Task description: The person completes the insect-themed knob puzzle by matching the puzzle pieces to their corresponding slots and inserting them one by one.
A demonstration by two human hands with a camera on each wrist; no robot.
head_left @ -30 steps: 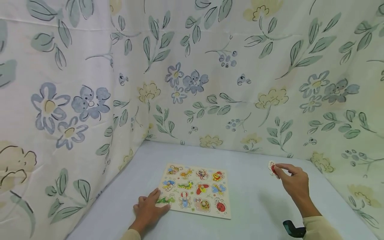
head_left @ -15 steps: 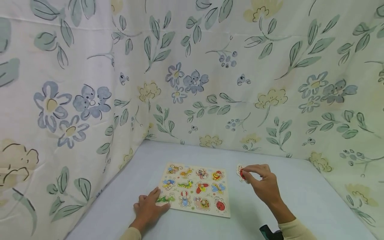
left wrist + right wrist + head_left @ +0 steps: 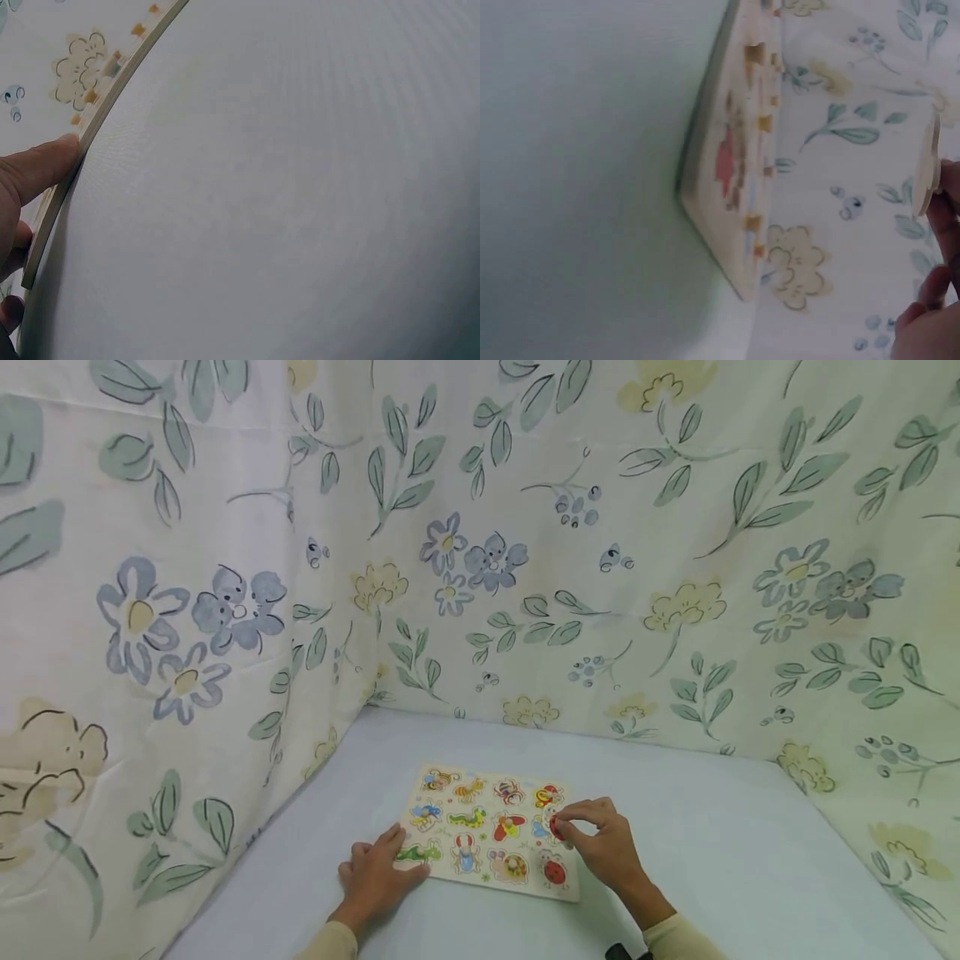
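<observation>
In the head view my left hand point(image 3: 375, 875) holds the near-left corner of a wooden insect puzzle board point(image 3: 480, 852), thumb at the front edge and fingers at the left side. My right hand point(image 3: 609, 850) pinches a red ladybug puzzle piece point(image 3: 554, 824) above the board's right side, partly covering the blue dragonfly-like piece. Below it on the board is the printed ladybug picture point(image 3: 554, 871) in the near-right corner. In the right wrist view the ladybug piece point(image 3: 928, 165) is seen edge-on, apart from the board point(image 3: 716, 172).
Other insect pieces with knobs sit in the board, among them a snail point(image 3: 510, 866) and a green caterpillar point(image 3: 467, 817). A pale table point(image 3: 720, 827) extends around it. Floral curtains point(image 3: 570, 568) stand behind and at the left.
My right hand has moved left with the ladybug piece, from the table's right side to over the board. The left hand keeps its place at the board's corner.
</observation>
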